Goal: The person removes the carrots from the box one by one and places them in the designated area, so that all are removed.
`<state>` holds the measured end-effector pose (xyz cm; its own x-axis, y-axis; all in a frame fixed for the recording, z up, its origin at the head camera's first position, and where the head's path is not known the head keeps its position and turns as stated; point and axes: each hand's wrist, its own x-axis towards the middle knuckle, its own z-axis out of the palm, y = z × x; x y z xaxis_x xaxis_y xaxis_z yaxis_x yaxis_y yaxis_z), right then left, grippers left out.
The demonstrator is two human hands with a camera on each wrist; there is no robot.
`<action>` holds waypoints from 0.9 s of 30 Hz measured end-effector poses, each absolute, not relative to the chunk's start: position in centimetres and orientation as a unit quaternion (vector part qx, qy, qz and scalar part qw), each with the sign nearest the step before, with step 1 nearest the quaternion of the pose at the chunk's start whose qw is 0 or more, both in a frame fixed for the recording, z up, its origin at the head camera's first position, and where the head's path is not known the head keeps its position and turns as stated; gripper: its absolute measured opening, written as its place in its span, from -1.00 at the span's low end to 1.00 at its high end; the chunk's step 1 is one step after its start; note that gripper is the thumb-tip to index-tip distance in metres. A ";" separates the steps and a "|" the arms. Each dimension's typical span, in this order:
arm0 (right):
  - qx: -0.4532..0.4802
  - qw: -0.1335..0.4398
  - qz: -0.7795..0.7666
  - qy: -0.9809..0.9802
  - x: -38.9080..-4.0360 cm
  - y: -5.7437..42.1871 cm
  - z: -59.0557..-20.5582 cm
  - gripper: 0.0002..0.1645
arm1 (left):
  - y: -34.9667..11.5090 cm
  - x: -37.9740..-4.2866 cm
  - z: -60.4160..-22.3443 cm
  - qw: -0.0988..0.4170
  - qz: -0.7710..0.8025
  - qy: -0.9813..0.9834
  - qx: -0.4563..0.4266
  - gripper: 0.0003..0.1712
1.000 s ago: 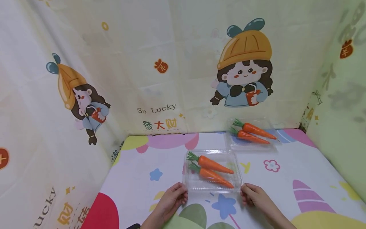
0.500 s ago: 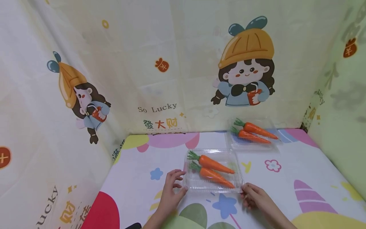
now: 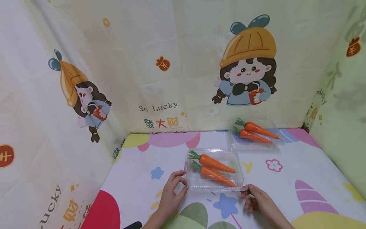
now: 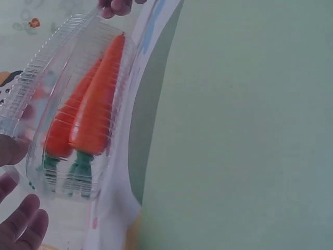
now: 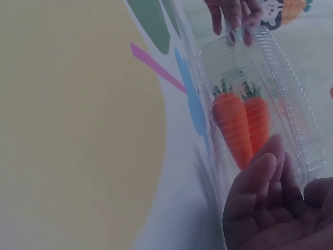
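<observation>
"Where's the clear container (image 3: 211,187)?"

"Around the middle of the worktop (image 3: 134,162), well in from the far edge. Two carrots (image 3: 213,163) lie side by side in it, green tops toward the worktop's left edge."

"And the hands?"

"The right hand (image 3: 258,197) has its fingers pinched on the near right corner. The left hand (image 3: 171,195) is just beside the left side, fingers apart; whether they touch it, I can't tell."

"Farther out?"

"A second container (image 3: 243,146) holding two more carrots (image 3: 261,129), by the far edge, near the far right corner. Behind it hangs printed cloth (image 3: 194,79)."
</observation>
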<state>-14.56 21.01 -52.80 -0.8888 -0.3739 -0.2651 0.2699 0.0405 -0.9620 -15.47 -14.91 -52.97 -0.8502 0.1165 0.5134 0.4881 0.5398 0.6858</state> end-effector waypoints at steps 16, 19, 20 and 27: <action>0.007 0.243 -0.715 0.655 -14.0 20.9 -53.2 -0.37 | -15.3 -15.4 -52.6 0.247 -0.346 -0.878 -0.222 -0.68; 0.026 0.248 -0.714 0.654 -13.8 20.9 -53.3 -0.30 | -15.3 -15.3 -52.3 0.227 -0.345 -0.885 -0.213 -0.69; 0.024 0.248 -0.714 0.655 -13.8 20.9 -53.3 -0.30 | -15.3 -15.3 -52.2 0.222 -0.346 -0.887 -0.210 -0.69; 0.045 0.255 -0.728 0.634 -14.2 21.5 -53.3 -0.52 | -15.4 -15.1 -51.9 0.211 -0.343 -0.894 -0.196 -0.69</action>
